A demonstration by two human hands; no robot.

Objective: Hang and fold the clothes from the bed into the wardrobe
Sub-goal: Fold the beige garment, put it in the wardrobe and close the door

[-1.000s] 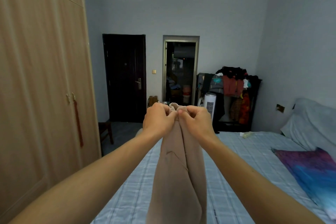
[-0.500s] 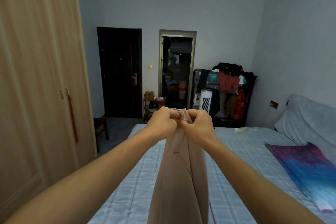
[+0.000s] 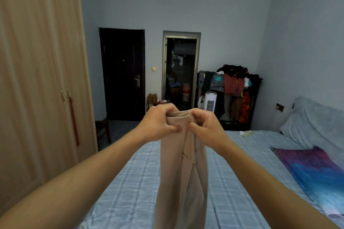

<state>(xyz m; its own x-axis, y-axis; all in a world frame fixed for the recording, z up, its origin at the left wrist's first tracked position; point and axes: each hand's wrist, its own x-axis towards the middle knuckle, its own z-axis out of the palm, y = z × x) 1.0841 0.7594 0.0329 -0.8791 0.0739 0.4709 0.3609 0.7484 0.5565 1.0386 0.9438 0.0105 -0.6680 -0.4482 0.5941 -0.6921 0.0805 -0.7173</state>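
Pinching the top edge of a beige garment (image 3: 183,176), the left hand (image 3: 158,125) and right hand (image 3: 205,126) are meeting almost knuckle to knuckle, each with fingers and thumb curled tight on the layered hem between them. The cloth is hanging straight down from the hands — long axis vertical, gathered end up at the fingers, loose lower end running out of view below the wrists. It is looking like trousers doubled lengthwise, though that cannot be told for sure. Beneath the hands and forearms the bed (image 3: 130,182) is lying under a pale checked cover, and a purple-and-blue cloth (image 3: 312,169) is resting on it off to the right of the right hand. The wardrobe (image 3: 37,80) is standing to the left of the left hand, well apart, with its doors closed. By my judgement this piece is only partway along — lifted and being aligned, but not yet folded down or hung, and the doors are waiting to be opened.
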